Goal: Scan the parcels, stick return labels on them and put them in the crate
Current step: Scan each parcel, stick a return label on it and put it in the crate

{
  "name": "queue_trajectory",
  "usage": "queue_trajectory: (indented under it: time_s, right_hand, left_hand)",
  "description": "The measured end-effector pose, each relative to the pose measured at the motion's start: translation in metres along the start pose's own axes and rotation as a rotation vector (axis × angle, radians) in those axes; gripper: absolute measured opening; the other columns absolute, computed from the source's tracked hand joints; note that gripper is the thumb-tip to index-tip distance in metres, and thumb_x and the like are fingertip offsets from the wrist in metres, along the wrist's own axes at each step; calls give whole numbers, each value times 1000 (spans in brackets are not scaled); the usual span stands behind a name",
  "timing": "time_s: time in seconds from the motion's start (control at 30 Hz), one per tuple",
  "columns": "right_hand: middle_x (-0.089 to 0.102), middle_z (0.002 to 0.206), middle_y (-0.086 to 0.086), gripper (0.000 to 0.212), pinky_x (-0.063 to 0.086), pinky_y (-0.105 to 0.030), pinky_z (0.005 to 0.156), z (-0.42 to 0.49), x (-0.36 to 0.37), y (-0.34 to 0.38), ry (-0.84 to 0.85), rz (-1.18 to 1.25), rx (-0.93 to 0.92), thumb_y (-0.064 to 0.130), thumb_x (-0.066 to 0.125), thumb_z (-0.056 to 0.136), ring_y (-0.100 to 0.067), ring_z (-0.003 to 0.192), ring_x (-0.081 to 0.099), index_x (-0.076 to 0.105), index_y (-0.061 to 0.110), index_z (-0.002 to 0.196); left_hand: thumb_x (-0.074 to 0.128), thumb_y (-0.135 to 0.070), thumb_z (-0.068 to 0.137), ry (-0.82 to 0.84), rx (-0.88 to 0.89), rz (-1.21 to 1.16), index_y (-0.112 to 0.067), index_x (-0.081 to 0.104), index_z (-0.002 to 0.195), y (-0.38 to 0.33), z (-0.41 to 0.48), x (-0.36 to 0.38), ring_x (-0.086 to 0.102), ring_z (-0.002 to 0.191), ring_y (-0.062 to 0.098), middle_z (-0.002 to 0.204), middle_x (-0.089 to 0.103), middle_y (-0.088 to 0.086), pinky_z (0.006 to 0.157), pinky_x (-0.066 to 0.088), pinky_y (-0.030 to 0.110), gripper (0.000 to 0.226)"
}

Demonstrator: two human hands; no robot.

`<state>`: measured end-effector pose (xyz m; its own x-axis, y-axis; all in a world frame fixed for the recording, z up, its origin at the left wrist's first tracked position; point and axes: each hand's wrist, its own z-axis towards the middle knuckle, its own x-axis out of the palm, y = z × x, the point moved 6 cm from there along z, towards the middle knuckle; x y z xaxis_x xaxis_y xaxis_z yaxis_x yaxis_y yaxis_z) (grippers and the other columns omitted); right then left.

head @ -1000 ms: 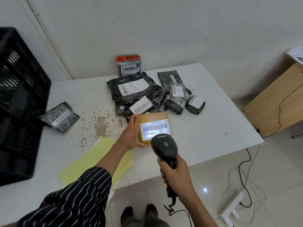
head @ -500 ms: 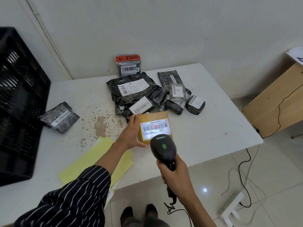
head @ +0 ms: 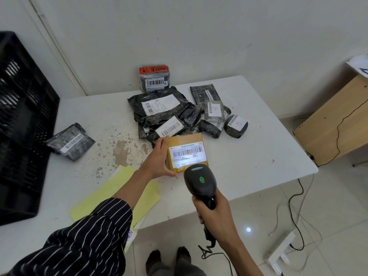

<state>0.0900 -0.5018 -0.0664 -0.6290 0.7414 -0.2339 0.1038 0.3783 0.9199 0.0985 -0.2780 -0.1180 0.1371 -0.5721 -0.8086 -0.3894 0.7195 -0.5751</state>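
Note:
A small brown box parcel [head: 186, 142] with a white barcode label lies on the white table [head: 249, 156]. My left hand [head: 159, 158] grips its left side, thumb at the near edge and fingers at the far corner. My right hand [head: 214, 214] grips the handle of a black barcode scanner [head: 200, 181], whose head hovers just short of the box; its light brightens the label. Several black wrapped parcels [head: 159, 110] are heaped behind the box. One black parcel [head: 70, 141] lies alone beside the black crate [head: 22, 126] at the left.
Yellow label sheets [head: 103, 198] lie under my left forearm at the table's near edge. A worn patch marks the tabletop left of the box. A wooden cabinet [head: 334, 124] stands at the right. Cables and a power strip [head: 280, 250] lie on the floor.
The scanner and my right hand have drawn back slightly toward me. My left hand keeps its hold on the box, which has not moved.

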Motion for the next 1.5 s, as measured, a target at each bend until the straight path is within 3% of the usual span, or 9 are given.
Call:
queue_trajectory:
  time_s: [0.2, 0.83, 1.0, 1.1, 1.23, 1.3, 1.4, 1.5]
  right_hand:
    - [50, 54, 0, 11, 41, -20, 50, -3, -2, 4, 4, 63, -8, 13, 64, 82, -13, 52, 45, 54, 18, 79]
    - [51, 51, 5, 14, 41, -19, 51, -4, -5, 2, 30, 27, -47, 12, 64, 82, -10, 51, 47, 53, 20, 77]
    - [55, 58, 4, 12, 44, -21, 51, 5, -12, -6, -42, 3, -23, 17, 66, 83, -11, 54, 51, 54, 19, 84]
    - [60, 79, -2, 19, 43, -17, 55, 34, -28, -22, -121, -166, -26, 21, 67, 84, -15, 67, 56, 50, 16, 91]
    - [45, 106, -20, 31, 39, -32, 72, 90, -54, -51, -176, -504, -61, 12, 62, 86, -35, 90, 52, 44, -3, 107]
    - [39, 109, -27, 36, 38, -36, 69, 116, -65, -63, -192, -626, -43, 8, 61, 87, -41, 86, 50, 40, -10, 109]
    - [39, 109, -31, 39, 37, -37, 62, 146, -76, -69, -196, -804, -36, 10, 62, 87, -36, 73, 44, 40, -12, 111]
    - [41, 111, -26, 42, 38, -40, 64, 164, -75, -71, -178, -938, -28, 19, 61, 89, -40, 79, 48, 39, -7, 114]
  left_hand:
    - [89, -38, 55, 21, -24, 0, -11, -4, 150, 1, 1, 0, 29, 137, 24, 154, 1, 4, 107, 33, 37, 136]
    - [90, -38, 54, 34, -37, 17, -11, -4, 149, -4, -1, -1, 30, 136, 24, 154, 3, 4, 107, 33, 37, 136]
    - [90, -39, 52, 38, -46, 6, -10, -2, 150, -5, -3, -2, 29, 136, 23, 153, 6, 5, 108, 32, 36, 137]
    - [89, -41, 52, 56, -20, -10, -9, 3, 149, -8, -10, 2, 30, 134, 22, 149, 13, 6, 106, 33, 34, 134]
    - [89, -42, 52, 85, -38, -66, -9, 6, 149, -9, -26, 14, 33, 132, 19, 147, 16, 4, 107, 35, 33, 132]
    - [89, -42, 53, 109, -58, -92, -11, 5, 149, -7, -33, 21, 32, 131, 18, 146, 17, 3, 106, 32, 28, 131]
    - [88, -43, 55, 140, -97, -118, -12, 1, 150, -5, -39, 29, 29, 133, 16, 148, 15, 1, 104, 27, 23, 133]
    - [86, -46, 58, 182, -136, -141, -13, -6, 150, -2, -38, 34, 23, 138, 15, 153, 8, -2, 108, 25, 26, 134]
